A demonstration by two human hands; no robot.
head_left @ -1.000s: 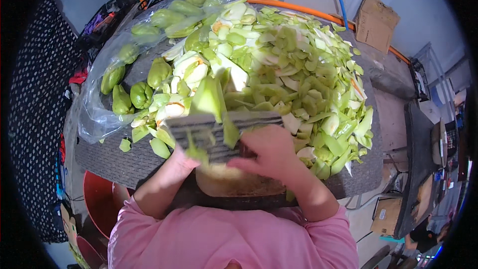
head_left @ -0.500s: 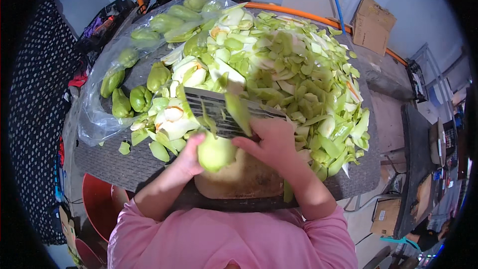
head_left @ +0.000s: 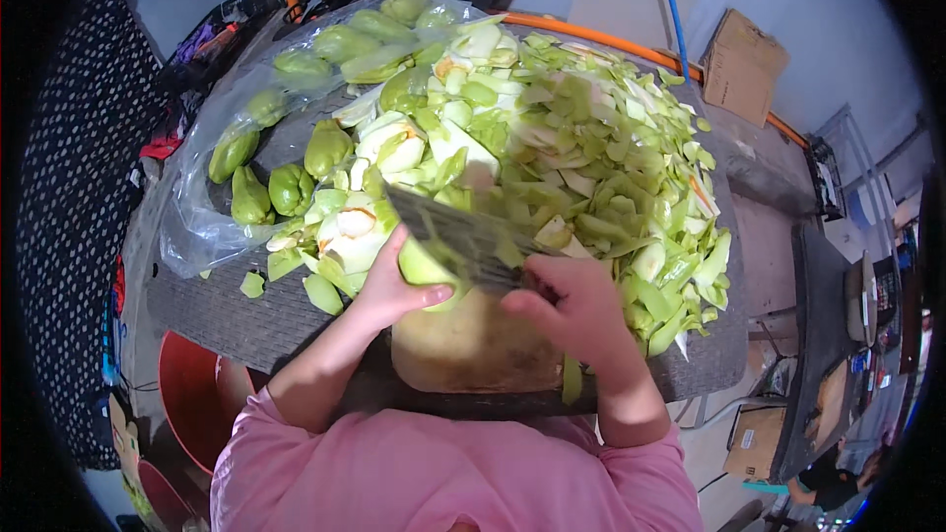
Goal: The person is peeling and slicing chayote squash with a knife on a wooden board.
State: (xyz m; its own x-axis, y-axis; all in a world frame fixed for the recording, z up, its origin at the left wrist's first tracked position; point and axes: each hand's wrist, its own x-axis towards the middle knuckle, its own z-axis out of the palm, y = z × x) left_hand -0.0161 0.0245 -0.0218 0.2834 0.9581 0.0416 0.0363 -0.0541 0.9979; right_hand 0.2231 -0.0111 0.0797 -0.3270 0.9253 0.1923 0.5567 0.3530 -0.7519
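My left hand point(head_left: 387, 288) is wrapped round a pale green peeled chayote point(head_left: 422, 269), with the thumb across its near side. In my right hand point(head_left: 579, 310) is a wide-bladed cleaver point(head_left: 458, 236), blurred by motion, its dark blade streaked with wet bits of peel. The blade slants across the top of the chayote and hides part of it; whether it touches cannot be told. Below both hands lies a worn wooden cutting board point(head_left: 473, 355). Beyond the blade spreads a big heap of green peelings point(head_left: 601, 153), with pale peeled chayotes point(head_left: 394, 143) on its left side.
Whole green chayotes point(head_left: 291, 189) lie at the left, some inside a clear plastic bag point(head_left: 187, 227). The dark textured table point(head_left: 236, 315) has a rounded edge. A red bucket point(head_left: 187, 394) stands below at left. Another person point(head_left: 833, 483) shows at far lower right.
The cleaver has tilted, its handle end lower, and my right hand has moved right and down. My left hand has turned, bringing its thumb over the chayote. The view has shifted slightly.
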